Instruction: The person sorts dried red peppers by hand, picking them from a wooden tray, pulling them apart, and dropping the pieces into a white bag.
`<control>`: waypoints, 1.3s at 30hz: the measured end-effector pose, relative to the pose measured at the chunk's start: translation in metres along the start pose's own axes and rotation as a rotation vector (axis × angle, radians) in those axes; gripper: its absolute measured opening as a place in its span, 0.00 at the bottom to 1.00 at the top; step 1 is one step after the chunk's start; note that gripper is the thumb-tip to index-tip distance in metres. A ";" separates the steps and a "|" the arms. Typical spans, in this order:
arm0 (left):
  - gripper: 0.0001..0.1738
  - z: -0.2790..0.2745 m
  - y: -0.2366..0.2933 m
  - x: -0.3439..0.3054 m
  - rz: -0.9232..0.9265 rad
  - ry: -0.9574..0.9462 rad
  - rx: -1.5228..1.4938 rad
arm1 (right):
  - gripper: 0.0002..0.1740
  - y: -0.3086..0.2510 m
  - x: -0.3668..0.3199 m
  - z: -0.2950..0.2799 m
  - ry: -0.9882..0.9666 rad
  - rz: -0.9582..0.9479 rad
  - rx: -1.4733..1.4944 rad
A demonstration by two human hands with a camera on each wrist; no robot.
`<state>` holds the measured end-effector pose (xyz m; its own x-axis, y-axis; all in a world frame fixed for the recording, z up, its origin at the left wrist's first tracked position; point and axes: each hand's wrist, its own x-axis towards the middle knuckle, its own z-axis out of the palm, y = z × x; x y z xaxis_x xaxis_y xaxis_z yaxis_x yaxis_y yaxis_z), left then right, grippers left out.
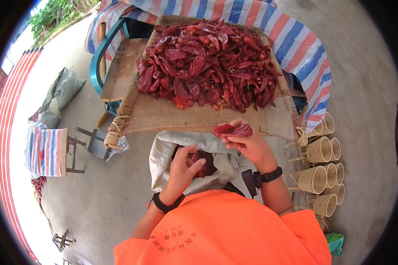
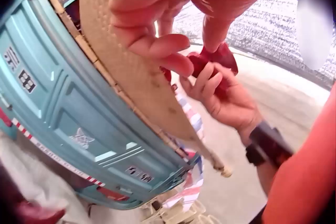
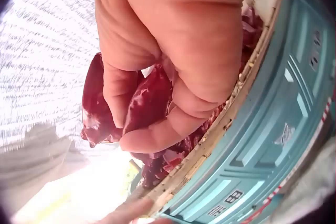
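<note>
Dried red peppers [image 1: 208,62] lie heaped on a woven tray [image 1: 194,117]. The right hand [image 1: 252,148] pinches a couple of red peppers [image 1: 234,130] near the tray's front edge; close up, the right wrist view has these peppers [image 3: 149,100] between the thumb and fingers of that hand [image 3: 173,40]. Over the mouth of a white woven sack [image 1: 161,152] with red peppers inside, the left hand [image 1: 183,165] hangs with bent, parted fingers, nothing seen in it. In the left wrist view, the left hand [image 2: 184,8] appears in front of the held peppers [image 2: 226,58].
Rattan baskets [image 1: 314,180] stand in rows at the right. Striped sheeting [image 1: 292,39] lies behind and beside the tray. At the left are a small dark stool [image 1: 97,145], a striped cloth-covered stand [image 1: 46,152] and grey sacks [image 1: 68,90]. A blue-green metal panel [image 2: 79,113] shows in the left wrist view.
</note>
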<state>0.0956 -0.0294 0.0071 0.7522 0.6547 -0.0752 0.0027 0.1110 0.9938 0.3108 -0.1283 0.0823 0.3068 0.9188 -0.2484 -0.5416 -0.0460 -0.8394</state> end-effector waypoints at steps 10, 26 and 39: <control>0.06 0.034 0.036 0.028 0.183 0.113 -0.087 | 0.14 0.026 0.007 0.013 0.016 0.051 -0.071; 0.08 0.007 0.027 0.013 0.065 0.153 -0.486 | 0.07 0.026 0.003 -0.007 -0.023 -0.096 0.253; 0.25 0.016 0.040 0.006 0.345 0.006 0.073 | 0.09 0.032 -0.005 0.028 -0.012 -0.202 -0.468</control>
<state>0.1103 -0.0328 0.0481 0.7130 0.6490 0.2654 -0.2032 -0.1709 0.9641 0.2702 -0.1238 0.0701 0.3589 0.9317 -0.0554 -0.0625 -0.0352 -0.9974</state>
